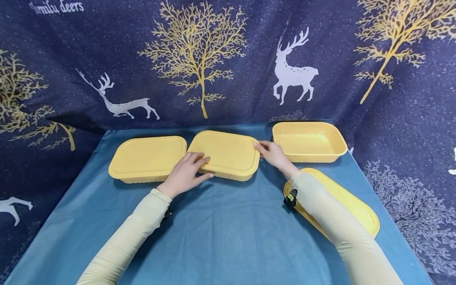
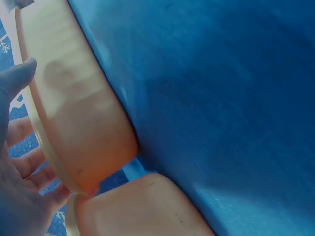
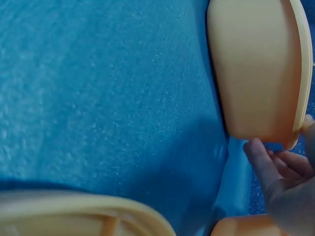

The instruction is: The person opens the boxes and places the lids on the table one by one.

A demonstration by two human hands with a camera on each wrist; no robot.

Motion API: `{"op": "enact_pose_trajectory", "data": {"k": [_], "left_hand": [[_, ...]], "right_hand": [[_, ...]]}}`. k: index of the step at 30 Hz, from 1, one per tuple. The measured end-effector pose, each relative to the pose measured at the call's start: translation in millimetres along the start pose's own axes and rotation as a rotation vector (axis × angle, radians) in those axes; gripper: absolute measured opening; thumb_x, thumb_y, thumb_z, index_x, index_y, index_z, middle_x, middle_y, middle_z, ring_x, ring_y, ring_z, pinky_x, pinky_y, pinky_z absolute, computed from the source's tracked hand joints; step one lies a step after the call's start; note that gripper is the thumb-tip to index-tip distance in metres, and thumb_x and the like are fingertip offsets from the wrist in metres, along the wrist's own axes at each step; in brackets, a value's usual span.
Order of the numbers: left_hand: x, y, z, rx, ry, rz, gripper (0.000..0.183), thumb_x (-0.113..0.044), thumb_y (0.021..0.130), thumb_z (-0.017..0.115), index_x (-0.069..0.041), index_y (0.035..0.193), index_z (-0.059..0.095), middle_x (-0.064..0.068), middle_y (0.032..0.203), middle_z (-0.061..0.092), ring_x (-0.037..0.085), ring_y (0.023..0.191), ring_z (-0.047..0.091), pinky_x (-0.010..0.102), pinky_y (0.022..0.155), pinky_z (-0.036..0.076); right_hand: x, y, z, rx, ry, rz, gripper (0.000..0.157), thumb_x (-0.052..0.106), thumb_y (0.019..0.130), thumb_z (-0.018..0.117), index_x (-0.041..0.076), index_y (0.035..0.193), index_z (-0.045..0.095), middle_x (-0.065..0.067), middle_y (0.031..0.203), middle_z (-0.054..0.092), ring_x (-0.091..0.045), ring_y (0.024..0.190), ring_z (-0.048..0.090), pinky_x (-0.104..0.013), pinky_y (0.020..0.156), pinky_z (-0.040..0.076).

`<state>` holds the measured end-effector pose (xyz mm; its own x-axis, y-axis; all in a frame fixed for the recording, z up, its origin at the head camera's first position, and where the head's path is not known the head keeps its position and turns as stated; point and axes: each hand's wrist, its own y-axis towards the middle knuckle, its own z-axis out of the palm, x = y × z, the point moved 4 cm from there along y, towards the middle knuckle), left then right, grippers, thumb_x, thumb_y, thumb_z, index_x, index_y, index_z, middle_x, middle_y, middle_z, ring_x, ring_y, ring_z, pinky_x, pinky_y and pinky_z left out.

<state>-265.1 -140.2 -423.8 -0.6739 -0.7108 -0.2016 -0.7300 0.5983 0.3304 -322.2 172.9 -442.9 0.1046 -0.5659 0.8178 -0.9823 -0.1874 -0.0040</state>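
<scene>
A lidded yellow food box (image 1: 224, 152) stands at the middle back of the table, turned slightly askew. My left hand (image 1: 185, 173) rests at its left end, fingers spread over the lid and thumb at the front rim. In the left wrist view the thumb touches the rim of the box (image 2: 74, 93), and the fingers lie loosely extended behind it. At the right end my right hand (image 1: 276, 155) pinches the box edge, thumb on the lid. The right wrist view shows its fingers against the end of the box (image 3: 256, 69).
Another lidded yellow box (image 1: 147, 156) sits directly left, close to the middle one. An uncovered yellow box (image 1: 310, 144) stands at the back right. A loose yellow lid (image 1: 350, 206) lies under the right forearm. A patterned dark blue cloth (image 1: 242, 99) hangs behind the blue-covered table (image 1: 213, 237).
</scene>
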Motion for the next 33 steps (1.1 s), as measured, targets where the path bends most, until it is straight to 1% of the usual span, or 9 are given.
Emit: {"op": "enact_pose_trajectory", "data": {"k": [3, 6, 10, 13, 17, 22, 25, 28, 33], "left_hand": [[4.5, 1.1, -1.2, -0.006, -0.042, -0.023, 0.064, -0.045, 0.09, 0.075, -0.006, 0.139, 0.06, 0.02, 0.14, 0.052, 0.037, 0.127, 0.048, 0.051, 0.105, 0.042], [11.6, 2.9, -3.8, 0.01, -0.064, -0.065, 0.073, -0.045, 0.089, 0.077, -0.005, 0.145, 0.053, 0.023, 0.15, 0.043, 0.042, 0.135, 0.042, 0.057, 0.106, 0.041], [19.0, 3.8, -6.5, 0.052, -0.026, -0.115, 0.084, -0.05, 0.086, 0.077, -0.002, 0.149, 0.048, 0.028, 0.156, 0.033, 0.046, 0.141, 0.035, 0.059, 0.109, 0.037], [18.8, 3.6, -5.7, 0.077, 0.017, -0.124, 0.085, -0.053, 0.086, 0.076, 0.002, 0.146, 0.05, 0.03, 0.154, 0.036, 0.045, 0.142, 0.034, 0.055, 0.114, 0.033], [11.6, 6.5, -1.8, 0.075, 0.073, -0.098, 0.083, -0.057, 0.088, 0.072, 0.004, 0.142, 0.054, 0.028, 0.15, 0.044, 0.044, 0.14, 0.039, 0.05, 0.117, 0.029], [2.8, 12.1, 2.2, 0.048, 0.109, -0.084, 0.079, -0.057, 0.089, 0.07, 0.002, 0.14, 0.057, 0.027, 0.146, 0.05, 0.044, 0.136, 0.043, 0.05, 0.115, 0.032], [1.3, 13.2, 5.1, 0.047, 0.083, -0.101, 0.075, -0.054, 0.091, 0.07, 0.0, 0.142, 0.056, 0.026, 0.147, 0.049, 0.044, 0.136, 0.042, 0.052, 0.111, 0.038], [2.9, 12.2, 7.7, 0.037, 0.021, -0.13, 0.073, -0.051, 0.091, 0.071, -0.003, 0.143, 0.055, 0.024, 0.149, 0.046, 0.043, 0.138, 0.039, 0.055, 0.104, 0.044], [8.0, 10.8, 8.9, -0.001, -0.068, -0.169, 0.077, -0.048, 0.089, 0.076, -0.005, 0.147, 0.049, 0.025, 0.155, 0.036, 0.043, 0.144, 0.029, 0.059, 0.102, 0.045]], "right_hand": [[0.5, -5.3, 0.1, -0.014, -0.015, 0.029, 0.079, 0.059, 0.102, 0.048, -0.001, 0.152, 0.039, -0.022, 0.141, 0.056, -0.031, 0.116, 0.064, -0.042, 0.092, 0.055], [3.3, -15.4, 2.5, -0.019, -0.053, 0.054, 0.091, 0.066, 0.098, 0.049, -0.002, 0.156, 0.031, -0.022, 0.147, 0.051, -0.033, 0.126, 0.058, -0.045, 0.097, 0.052], [6.9, -27.3, 10.1, 0.002, -0.078, 0.05, 0.097, 0.063, 0.096, 0.056, -0.003, 0.158, 0.023, -0.024, 0.144, 0.053, -0.033, 0.127, 0.057, -0.046, 0.096, 0.052], [7.2, -31.6, 13.7, 0.007, -0.06, 0.044, 0.095, 0.058, 0.096, 0.061, -0.002, 0.158, 0.022, -0.023, 0.143, 0.054, -0.033, 0.125, 0.058, -0.044, 0.094, 0.054], [6.8, -32.0, 8.8, -0.013, -0.032, 0.038, 0.088, 0.05, 0.098, 0.063, -0.002, 0.158, 0.024, -0.022, 0.145, 0.052, -0.034, 0.126, 0.058, -0.045, 0.094, 0.054], [4.6, -26.7, -2.1, -0.033, -0.016, 0.04, 0.082, 0.042, 0.101, 0.062, -0.004, 0.157, 0.024, -0.024, 0.148, 0.048, -0.036, 0.128, 0.055, -0.045, 0.095, 0.053], [3.8, -23.0, -5.7, -0.044, -0.033, 0.037, 0.079, 0.039, 0.102, 0.061, -0.005, 0.157, 0.025, -0.024, 0.147, 0.049, -0.036, 0.128, 0.056, -0.045, 0.096, 0.053], [4.1, -19.6, -6.5, -0.049, -0.048, 0.025, 0.077, 0.037, 0.103, 0.06, -0.006, 0.156, 0.025, -0.024, 0.145, 0.051, -0.035, 0.127, 0.057, -0.044, 0.095, 0.053], [5.7, -14.7, -6.4, -0.04, -0.062, 0.003, 0.075, 0.036, 0.104, 0.058, -0.006, 0.156, 0.024, -0.025, 0.146, 0.05, -0.035, 0.126, 0.057, -0.044, 0.092, 0.054]]}}
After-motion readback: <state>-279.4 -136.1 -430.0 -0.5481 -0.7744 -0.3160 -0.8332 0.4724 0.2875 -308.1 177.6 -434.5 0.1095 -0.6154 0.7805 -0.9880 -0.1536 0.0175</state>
